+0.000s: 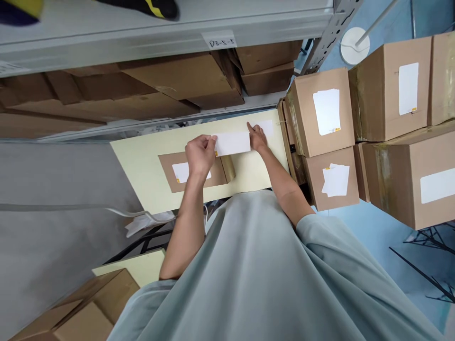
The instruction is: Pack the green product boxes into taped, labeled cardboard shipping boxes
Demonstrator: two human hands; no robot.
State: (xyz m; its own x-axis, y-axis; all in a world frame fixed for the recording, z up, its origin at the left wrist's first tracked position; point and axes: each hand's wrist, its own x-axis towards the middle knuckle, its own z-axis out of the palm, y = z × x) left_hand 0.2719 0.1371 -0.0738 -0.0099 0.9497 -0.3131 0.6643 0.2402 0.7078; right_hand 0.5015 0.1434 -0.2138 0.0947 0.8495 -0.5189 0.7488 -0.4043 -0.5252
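A blank white label (232,144) with a small orange mark at its lower left corner is stretched above the pale yellow board (142,166). My left hand (200,154) pinches its left end between thumb and fingers. At the right end, my right hand (258,137) grips the label's edge, its index finger extended and its thumb hidden. Below my left hand lies a small cardboard box (167,168), with a white label (180,172) on top, partly covered by that hand. A pale sheet (266,128) lies flat on the board beside my right hand.
Labelled cartons (329,142) are stacked to the right. A metal shelf (170,40) with cardboard boxes (177,80) beneath it runs across the far side. From the left comes a white cable (110,208); an open carton (85,308) sits lower left.
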